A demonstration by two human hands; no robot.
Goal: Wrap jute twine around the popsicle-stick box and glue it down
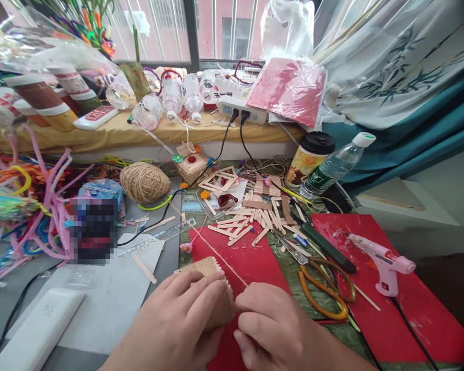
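My left hand (178, 312) is closed around a small tan box (225, 304) that looks wrapped in twine, with a scalloped edge along its top. Beside it my right hand (274, 322) pinches a strand of jute twine (216, 247), fingers curled in. That strand runs taut up and left toward the twine ball (145, 182). Both hands are above a red sheet (255, 252). The underside of the box is hidden by my left fingers.
Right of my hands lie scissors (325, 299) and a pink glue gun (386, 263) on another red sheet. Loose craft sticks (235, 226) are piled ahead. A lidded cup (309, 159) and a water bottle (336, 165) stand behind; pipe cleaners (58, 211) crowd the left.
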